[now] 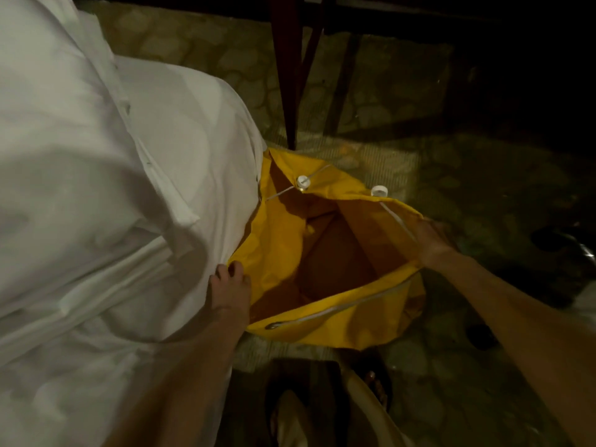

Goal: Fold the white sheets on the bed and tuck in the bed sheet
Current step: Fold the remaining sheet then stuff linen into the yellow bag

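White sheets lie bunched over the bed and fill the left half of the head view, hanging down over its corner. A yellow drawstring bag stands wide open on the floor against the bed, with nothing visible inside it. My left hand pinches the bag's left rim right beside the hanging sheet. My right hand grips the bag's right rim and holds it apart. A white cord with two round stoppers runs through the bag's far edge.
A stone-patterned floor lies dim to the right. Dark wooden legs of furniture rise just behind the bag. My feet in sandals stand below the bag. Dark objects sit at the right edge.
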Tool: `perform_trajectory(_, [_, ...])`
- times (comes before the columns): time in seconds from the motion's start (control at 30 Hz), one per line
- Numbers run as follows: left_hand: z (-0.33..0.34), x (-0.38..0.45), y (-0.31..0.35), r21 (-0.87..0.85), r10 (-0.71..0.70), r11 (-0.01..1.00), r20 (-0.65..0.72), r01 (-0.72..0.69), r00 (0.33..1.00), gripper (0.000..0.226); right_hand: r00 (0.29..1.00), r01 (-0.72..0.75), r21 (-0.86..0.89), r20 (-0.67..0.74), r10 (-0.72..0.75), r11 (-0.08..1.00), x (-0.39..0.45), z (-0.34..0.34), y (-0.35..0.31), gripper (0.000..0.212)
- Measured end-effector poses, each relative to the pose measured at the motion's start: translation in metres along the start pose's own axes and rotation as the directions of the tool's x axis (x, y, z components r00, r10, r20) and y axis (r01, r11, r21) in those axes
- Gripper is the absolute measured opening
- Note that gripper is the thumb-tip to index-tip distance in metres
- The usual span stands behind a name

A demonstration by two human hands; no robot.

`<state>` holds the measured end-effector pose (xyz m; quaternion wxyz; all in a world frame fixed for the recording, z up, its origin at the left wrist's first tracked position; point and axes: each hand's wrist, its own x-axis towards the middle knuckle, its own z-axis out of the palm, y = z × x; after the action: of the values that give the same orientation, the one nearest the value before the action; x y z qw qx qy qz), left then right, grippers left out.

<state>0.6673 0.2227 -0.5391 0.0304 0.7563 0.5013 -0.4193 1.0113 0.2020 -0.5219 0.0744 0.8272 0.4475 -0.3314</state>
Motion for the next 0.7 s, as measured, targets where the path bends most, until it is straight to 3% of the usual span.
perform_trajectory(0.1, [0.004, 0.005, 0.004, -0.324, -0.123, 0.939, -0.008, 0.114, 0.992, 0.060, 0.999, 0.004, -0.099, -0.036, -0.007, 0.995, -0.006, -0.010, 0.005, 0.059])
perform_trajectory(0.2, [0.001, 0.016, 0.007, -0.589, -0.147, 0.799, 0.007, 0.123, 0.989, 0.065, 0.995, -0.028, -0.040, -0.094, 0.024, 0.999, -0.002, -0.001, 0.022, 0.060])
perform_trajectory(0.33, [-0.006, 0.029, 0.012, -0.602, 0.001, 0.795, 0.129, 0.078, 0.992, 0.081, 0.994, -0.025, 0.060, -0.106, 0.032, 0.998, -0.004, 0.006, 0.035, 0.076])
perform_trajectory(0.47, [-0.037, 0.031, -0.006, -0.558, 0.087, 0.829, 0.075, -0.030, 0.993, 0.096, 0.979, -0.047, -0.101, -0.200, 0.026, 0.994, -0.001, -0.010, 0.041, 0.066])
perform_trajectory(0.6, [-0.079, 0.008, -0.038, -0.599, -0.057, 0.796, -0.221, -0.089, 0.974, 0.098, 0.966, -0.039, -0.192, -0.260, -0.013, 0.981, -0.010, -0.043, 0.038, 0.067])
perform_trajectory(0.7, [-0.083, -0.010, -0.050, -0.710, -0.170, 0.701, -0.264, -0.071, 0.949, 0.102, 0.940, -0.044, -0.043, -0.341, 0.027, 0.998, -0.027, -0.055, 0.036, 0.062])
